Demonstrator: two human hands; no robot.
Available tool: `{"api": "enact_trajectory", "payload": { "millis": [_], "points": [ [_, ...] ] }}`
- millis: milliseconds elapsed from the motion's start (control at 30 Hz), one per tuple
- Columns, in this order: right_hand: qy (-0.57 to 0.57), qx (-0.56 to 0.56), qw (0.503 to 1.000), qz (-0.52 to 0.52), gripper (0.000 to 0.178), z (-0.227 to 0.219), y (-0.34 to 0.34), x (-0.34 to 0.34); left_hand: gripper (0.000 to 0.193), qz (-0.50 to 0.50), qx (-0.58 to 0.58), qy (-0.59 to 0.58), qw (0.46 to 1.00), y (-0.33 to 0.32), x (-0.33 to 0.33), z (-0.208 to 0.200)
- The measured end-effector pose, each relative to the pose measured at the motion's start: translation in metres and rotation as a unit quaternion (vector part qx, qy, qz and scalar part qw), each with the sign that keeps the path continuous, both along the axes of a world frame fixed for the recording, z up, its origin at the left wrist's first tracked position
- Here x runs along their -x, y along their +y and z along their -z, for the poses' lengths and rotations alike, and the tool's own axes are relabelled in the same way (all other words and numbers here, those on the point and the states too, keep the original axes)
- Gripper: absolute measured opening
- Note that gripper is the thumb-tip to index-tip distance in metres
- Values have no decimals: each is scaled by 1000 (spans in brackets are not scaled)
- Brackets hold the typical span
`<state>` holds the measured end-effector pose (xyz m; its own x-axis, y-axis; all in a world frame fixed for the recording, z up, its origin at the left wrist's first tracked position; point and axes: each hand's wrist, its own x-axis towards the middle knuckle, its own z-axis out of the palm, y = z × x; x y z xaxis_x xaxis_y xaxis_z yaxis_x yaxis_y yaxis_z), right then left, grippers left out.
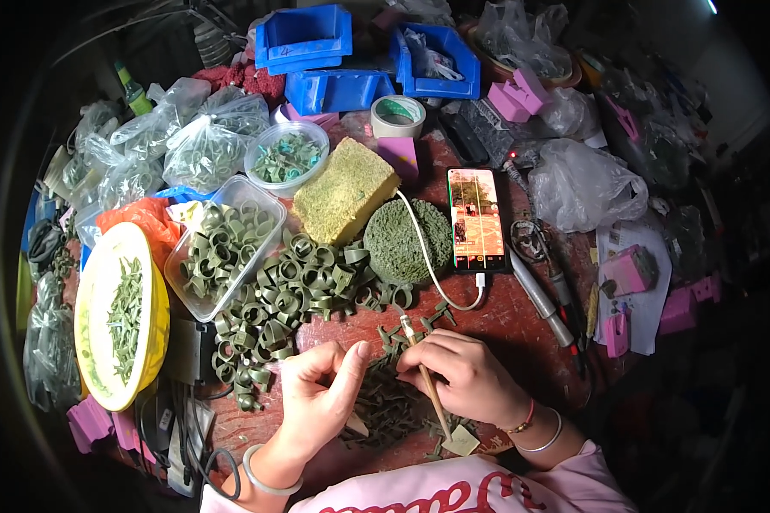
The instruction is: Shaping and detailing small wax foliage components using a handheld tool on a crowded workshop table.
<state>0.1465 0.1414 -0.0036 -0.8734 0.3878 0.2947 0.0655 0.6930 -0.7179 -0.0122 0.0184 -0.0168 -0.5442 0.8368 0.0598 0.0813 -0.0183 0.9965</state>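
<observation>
My right hand (464,374) is closed around a slim wooden-handled tool (425,368) with a pale band and a thin dark tip, which points away from me. To its left, my left hand (319,389) has its fingers curled in and the thumb raised; anything it may hold is hidden. Below and between the hands lies a heap of small dark green pieces (385,406). Farther off spreads a pile of green ring-shaped pieces (295,286). A flat pale chip (462,441) sits near the tool's lower end.
A clear tub (261,201) holds more rings; a yellow bowl (154,342) holds green slivers. Beyond are a yellow sponge block (342,192), a round green pad (408,242) and a phone (476,218) on a white cable. Blue bins (304,38) stand behind; a metal handpiece (539,299) lies right.
</observation>
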Motion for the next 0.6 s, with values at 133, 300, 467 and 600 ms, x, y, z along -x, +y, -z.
{"api": "enact_trajectory", "payload": {
  "millis": [133, 300, 467, 600],
  "points": [
    [40, 80, 994, 59, 20, -10, -2, 1, 26, 32, -8, -45, 998, 3, -1, -4],
    [98, 419, 902, 30, 19, -1, -1, -8, 37, 155, -84, -10, 984, 10, -1, -15],
    [68, 506, 860, -18, 25, -2, -3, -6, 20, 139, -85, 62, 985, 8, 5, -5],
    [43, 460, 887, 19, 23, -8, -3, -5, 14, 141, -65, -84, 984, 4, 4, -20]
  ]
}}
